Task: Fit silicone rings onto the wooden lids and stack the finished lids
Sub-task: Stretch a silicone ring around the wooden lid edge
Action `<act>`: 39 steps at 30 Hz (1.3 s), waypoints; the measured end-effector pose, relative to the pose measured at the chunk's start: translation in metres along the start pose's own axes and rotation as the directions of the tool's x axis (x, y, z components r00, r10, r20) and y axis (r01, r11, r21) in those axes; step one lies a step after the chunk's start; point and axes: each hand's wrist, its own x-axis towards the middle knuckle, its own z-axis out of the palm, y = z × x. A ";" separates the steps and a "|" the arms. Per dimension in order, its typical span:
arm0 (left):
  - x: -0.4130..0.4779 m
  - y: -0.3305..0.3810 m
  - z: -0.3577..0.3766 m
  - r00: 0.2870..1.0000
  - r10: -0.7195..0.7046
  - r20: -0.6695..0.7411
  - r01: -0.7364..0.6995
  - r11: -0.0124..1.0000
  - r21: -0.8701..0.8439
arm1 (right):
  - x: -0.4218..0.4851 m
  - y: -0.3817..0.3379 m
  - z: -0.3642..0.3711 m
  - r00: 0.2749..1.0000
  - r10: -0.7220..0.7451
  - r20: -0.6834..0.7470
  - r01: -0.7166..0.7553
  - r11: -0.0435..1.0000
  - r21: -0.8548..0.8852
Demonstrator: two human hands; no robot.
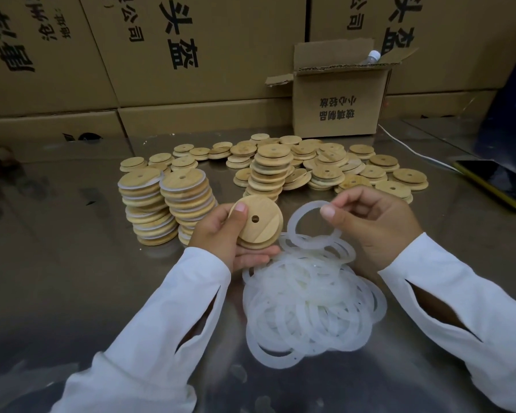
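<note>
1. The left hand (221, 236) grips a lid (255, 223), thumb on its face; a second lid seems to sit beneath it.
2. The right hand (373, 225) pinches a ring (310, 243) just beside the lid, above the ring pile (310, 308) on the counter (72, 263); the hands are apart.
3. Two ringed stacks (167, 204) stand to the left; bare lids (325, 168) lie behind.

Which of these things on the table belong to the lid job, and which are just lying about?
Job: wooden lid in the left hand; silicone ring in the right hand; ring pile; ringed lid stacks; bare lids behind.
Lying about: small open carton with a bottle; phone; white cable; big cartons.
</note>
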 end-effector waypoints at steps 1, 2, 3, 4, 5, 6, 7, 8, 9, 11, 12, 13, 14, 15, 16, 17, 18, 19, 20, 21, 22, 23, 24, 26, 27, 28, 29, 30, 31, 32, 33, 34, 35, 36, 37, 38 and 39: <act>-0.001 0.001 0.001 1.000 0.000 0.000 0.000 1.000 -0.003 | 0.000 -0.002 0.000 1.000 0.002 0.011 -0.002 0.999 0.039; -0.001 0.001 0.001 1.000 0.001 0.002 -0.001 1.000 -0.005 | 0.000 -0.005 0.000 0.999 0.012 0.032 -0.015 0.997 0.081; -0.002 0.002 0.002 1.000 -0.002 0.012 0.002 1.000 -0.010 | 0.000 -0.006 -0.001 0.998 0.024 0.064 -0.032 0.992 0.124; -0.002 0.002 0.003 1.000 -0.005 0.030 0.005 1.000 -0.019 | -0.001 -0.007 -0.001 0.994 0.042 0.101 -0.058 0.985 0.165; -0.003 0.002 0.003 0.998 -0.018 0.053 0.020 0.999 -0.033 | -0.001 -0.007 0.000 0.989 0.058 0.138 -0.083 0.980 0.183; -0.003 0.002 0.004 0.996 -0.037 0.081 0.040 0.998 -0.045 | -0.002 -0.006 0.001 0.983 0.077 0.165 -0.105 0.979 0.172; -0.005 0.003 0.005 0.992 -0.063 0.111 0.069 0.996 -0.051 | -0.003 -0.004 0.003 0.979 0.097 0.180 -0.124 0.982 0.145; -0.005 0.002 0.006 0.987 -0.085 0.138 0.092 0.995 -0.044 | -0.003 -0.003 0.004 0.976 0.121 0.184 -0.144 0.982 0.120; -0.006 0.002 0.007 0.982 -0.103 0.158 0.109 0.994 -0.029 | -0.004 -0.002 0.006 0.973 0.140 0.184 -0.161 0.981 0.104; -0.007 0.001 0.007 0.975 -0.112 0.192 0.114 0.993 0.002 | -0.004 -0.001 0.009 0.969 0.167 0.182 -0.186 0.978 0.095; -0.006 0.000 0.007 0.974 -0.106 0.202 0.106 0.994 0.008 | -0.004 -0.001 0.010 0.968 0.178 0.176 -0.197 0.976 0.098; -0.007 0.000 0.008 0.973 -0.102 0.208 0.101 0.995 0.013 | -0.005 -0.001 0.011 0.969 0.183 0.166 -0.202 0.974 0.102; -0.006 -0.001 0.008 0.973 -0.088 0.213 0.084 0.996 0.026 | -0.005 0.000 0.012 0.972 0.182 0.148 -0.198 0.975 0.105; -0.007 -0.002 0.010 0.972 -0.071 0.222 0.062 0.997 0.050 | -0.006 0.001 0.013 0.978 0.172 0.120 -0.185 0.977 0.109; -0.008 -0.003 0.011 0.971 -0.042 0.237 0.022 0.996 0.085 | -0.007 0.003 0.015 0.984 0.157 0.086 -0.167 0.979 0.118; -0.009 -0.005 0.012 0.965 -0.014 0.261 -0.021 0.991 0.131 | -0.008 0.005 0.016 0.988 0.143 0.050 -0.149 0.980 0.134; -0.009 -0.007 0.013 0.955 0.028 0.295 -0.086 0.979 0.187 | -0.009 0.007 0.018 0.991 0.131 0.021 -0.133 0.980 0.147; -0.010 -0.008 0.014 0.943 0.062 0.328 -0.148 0.959 0.242 | -0.010 0.008 0.021 0.993 0.121 0.005 -0.120 0.982 0.147; -0.010 -0.009 0.014 0.931 0.097 0.351 -0.206 0.936 0.287 | -0.011 0.009 0.023 0.993 0.115 -0.005 -0.113 0.984 0.134; -0.010 -0.009 0.013 0.928 0.115 0.354 -0.235 0.919 0.317 | -0.012 0.010 0.025 0.994 0.110 -0.010 -0.108 0.988 0.115; -0.009 -0.010 0.013 0.929 0.124 0.349 -0.248 0.908 0.337 | -0.012 0.011 0.026 0.994 0.108 -0.015 -0.106 0.989 0.099; -0.008 -0.009 0.012 0.931 0.121 0.346 -0.246 0.905 0.347 | -0.012 0.012 0.026 0.994 0.108 -0.022 -0.105 0.990 0.094; -0.008 -0.009 0.011 0.928 0.122 0.352 -0.252 0.902 0.351 | -0.012 0.011 0.027 0.993 0.110 -0.029 -0.107 0.990 0.092; -0.009 -0.009 0.011 0.919 0.144 0.368 -0.282 0.890 0.357 | -0.012 0.009 0.026 0.993 0.111 -0.043 -0.107 0.991 0.084; -0.010 -0.008 0.011 0.914 0.160 0.373 -0.301 0.884 0.358 | -0.012 0.009 0.025 0.993 0.105 -0.047 -0.101 0.992 0.073; -0.010 -0.008 0.011 0.909 0.176 0.377 -0.318 0.878 0.358 | -0.012 0.008 0.025 0.995 0.094 -0.046 -0.091 0.994 0.052; -0.011 -0.007 0.011 0.905 0.183 0.383 -0.327 0.877 0.352 | -0.012 0.007 0.024 0.996 0.076 -0.039 -0.075 0.997 0.020; -0.011 -0.007 0.011 0.902 0.187 0.390 -0.331 0.879 0.344 | -0.013 0.006 0.024 0.998 0.056 -0.030 -0.056 0.998 -0.016; -0.011 -0.007 0.011 0.899 0.186 0.397 -0.331 0.881 0.337 | -0.014 0.006 0.024 0.999 0.037 -0.023 -0.038 0.998 -0.047; -0.012 -0.007 0.011 0.896 0.189 0.401 -0.335 0.881 0.333 | -0.015 0.005 0.025 1.000 0.021 -0.021 -0.022 0.997 -0.069; -0.012 -0.006 0.012 0.894 0.189 0.406 -0.336 0.882 0.329 | -0.016 0.004 0.025 1.000 0.005 -0.020 -0.007 0.996 -0.088; -0.012 -0.007 0.012 0.892 0.193 0.409 -0.338 0.885 0.320 | -0.016 0.004 0.025 1.000 -0.010 -0.017 0.009 0.994 -0.108; -0.013 -0.007 0.012 0.890 0.193 0.414 -0.337 0.889 0.310 | -0.017 0.003 0.025 1.000 -0.027 -0.009 0.025 0.992 -0.127; -0.013 -0.007 0.012 0.888 0.191 0.418 -0.332 0.895 0.298 | -0.017 0.003 0.026 0.999 -0.041 -0.002 0.040 0.989 -0.143; -0.013 -0.006 0.012 0.888 0.187 0.421 -0.325 0.902 0.285 | -0.017 0.003 0.025 0.999 -0.053 0.002 0.053 0.986 -0.155; -0.013 -0.006 0.012 0.888 0.186 0.421 -0.318 0.908 0.271 | -0.017 0.004 0.025 0.998 -0.066 0.003 0.066 0.983 -0.170; -0.014 -0.005 0.012 0.889 0.183 0.419 -0.310 0.915 0.258 | -0.017 0.005 0.025 0.996 -0.084 0.002 0.083 0.977 -0.194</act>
